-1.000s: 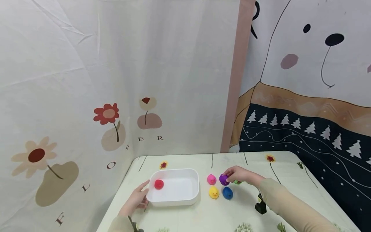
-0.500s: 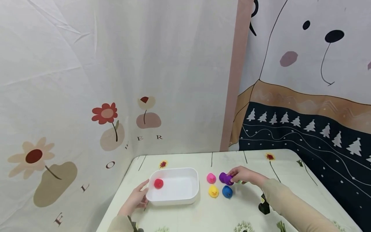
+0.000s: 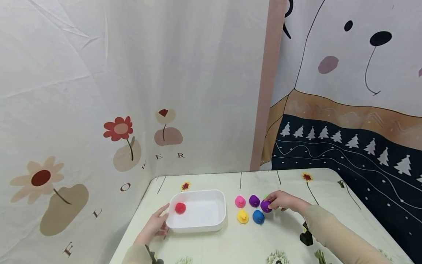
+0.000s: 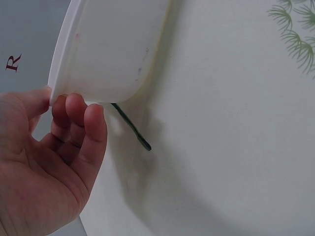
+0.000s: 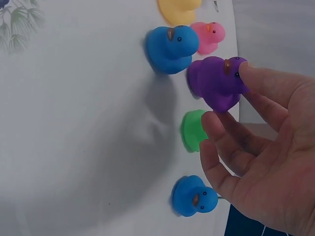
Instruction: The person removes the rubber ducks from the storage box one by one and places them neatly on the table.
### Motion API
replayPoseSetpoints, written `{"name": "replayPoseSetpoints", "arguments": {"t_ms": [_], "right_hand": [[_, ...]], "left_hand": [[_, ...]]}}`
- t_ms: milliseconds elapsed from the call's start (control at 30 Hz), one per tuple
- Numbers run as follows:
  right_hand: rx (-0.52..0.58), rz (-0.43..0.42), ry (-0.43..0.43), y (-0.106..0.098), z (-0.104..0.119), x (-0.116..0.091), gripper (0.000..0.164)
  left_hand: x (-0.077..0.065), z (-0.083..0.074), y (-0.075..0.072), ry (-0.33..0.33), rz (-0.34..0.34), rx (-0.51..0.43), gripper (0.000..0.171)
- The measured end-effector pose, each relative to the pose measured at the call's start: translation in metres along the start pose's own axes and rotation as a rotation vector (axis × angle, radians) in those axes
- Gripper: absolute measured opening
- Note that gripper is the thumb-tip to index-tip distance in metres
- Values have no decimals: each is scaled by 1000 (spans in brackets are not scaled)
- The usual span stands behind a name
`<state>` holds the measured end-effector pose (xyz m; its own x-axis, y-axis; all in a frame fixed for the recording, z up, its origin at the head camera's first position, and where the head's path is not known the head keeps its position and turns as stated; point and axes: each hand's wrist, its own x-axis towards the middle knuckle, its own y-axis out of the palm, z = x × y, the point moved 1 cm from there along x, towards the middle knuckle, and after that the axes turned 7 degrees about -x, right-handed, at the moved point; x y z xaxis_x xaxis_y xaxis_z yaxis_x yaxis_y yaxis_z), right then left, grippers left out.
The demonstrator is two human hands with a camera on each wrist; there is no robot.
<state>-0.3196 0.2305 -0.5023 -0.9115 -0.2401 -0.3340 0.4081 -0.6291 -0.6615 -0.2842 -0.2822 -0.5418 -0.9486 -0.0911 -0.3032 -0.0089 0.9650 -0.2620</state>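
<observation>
My right hand (image 3: 283,201) pinches a purple rubber duck (image 5: 219,81) between thumb and fingers, over the table to the right of the group of ducks. A second purple duck (image 3: 254,200) sits just left of it. Beside them are a blue duck (image 3: 258,217), a yellow duck (image 3: 243,216) and a pink duck (image 3: 240,201). In the right wrist view a green duck (image 5: 193,130), partly covered by fingers, and another blue duck (image 5: 192,197) lie near my hand. My left hand (image 4: 54,152) grips the left rim of a white plastic tub (image 3: 197,230) between thumb and fingers.
A round red thing (image 3: 180,208) lies in the tub's left part. The table (image 3: 211,251) wears a cream cloth printed with flowers. Behind it hangs a pale curtain (image 3: 204,73), with a bear-print cloth (image 3: 329,146) at the right.
My right hand has moved right with the purple duck, drawing it apart from the other purple duck. My left hand and the tub have stayed in place.
</observation>
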Motion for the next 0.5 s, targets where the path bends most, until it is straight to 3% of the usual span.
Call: {"name": "replayPoseSetpoints", "arguments": {"t_ms": [500], "right_hand": [[-7, 3, 36, 7, -18, -9, 32]], "left_hand": [[0, 1, 0, -22, -8, 6, 54]]}}
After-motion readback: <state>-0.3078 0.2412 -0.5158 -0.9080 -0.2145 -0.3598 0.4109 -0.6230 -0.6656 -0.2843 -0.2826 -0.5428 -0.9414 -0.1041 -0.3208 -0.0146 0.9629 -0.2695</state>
